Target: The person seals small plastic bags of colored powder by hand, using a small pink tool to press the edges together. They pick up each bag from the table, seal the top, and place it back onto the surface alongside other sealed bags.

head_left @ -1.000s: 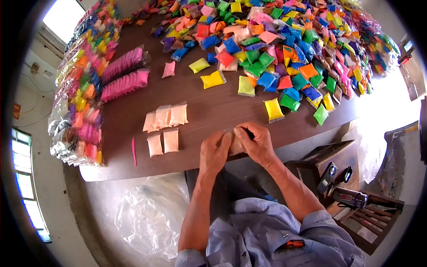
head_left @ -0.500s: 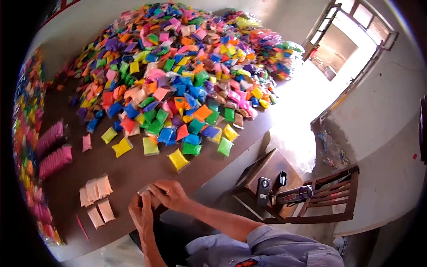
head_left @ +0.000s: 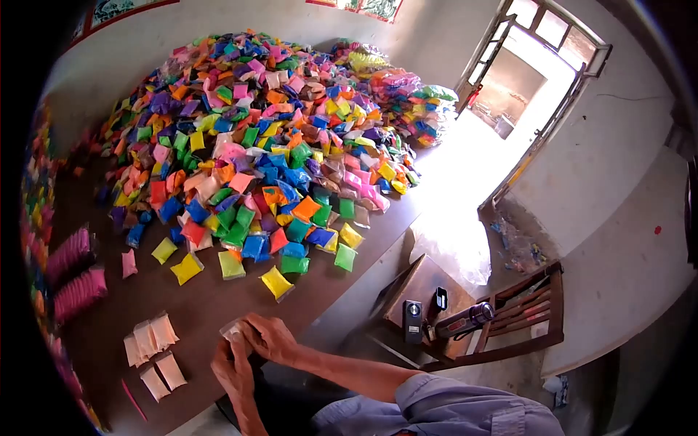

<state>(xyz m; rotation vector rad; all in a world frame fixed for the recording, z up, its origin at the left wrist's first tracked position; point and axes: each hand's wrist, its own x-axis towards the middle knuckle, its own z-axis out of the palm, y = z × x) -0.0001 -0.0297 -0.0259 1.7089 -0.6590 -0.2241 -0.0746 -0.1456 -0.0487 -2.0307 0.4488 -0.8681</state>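
Observation:
My left hand point(head_left: 233, 369) and my right hand point(head_left: 270, 338) meet over the table's near edge, fingers closed on a small pale packet point(head_left: 231, 331). Its clear top edge shows above the fingertips; the rest is hidden by my hands. To the left of them, several peach packets point(head_left: 151, 338) lie in a row, with two more peach packets point(head_left: 171, 370) just below. A thin pink stick point(head_left: 133, 399) lies nearer the table's front edge. A yellow packet point(head_left: 277, 283) is the closest of the loose coloured ones, beyond my right hand.
A huge heap of coloured packets point(head_left: 240, 145) covers the far part of the brown table point(head_left: 218, 298). Stacked magenta packets point(head_left: 78, 294) sit at left. To the right, a small wooden table point(head_left: 414, 280) bears a flask point(head_left: 465, 320) and a black device point(head_left: 413, 322), beside a wooden chair point(head_left: 523, 312).
The view has tilted up, so the heap and table appear lower and further left. My hands stay together on the packet, whose clear edge now shows more.

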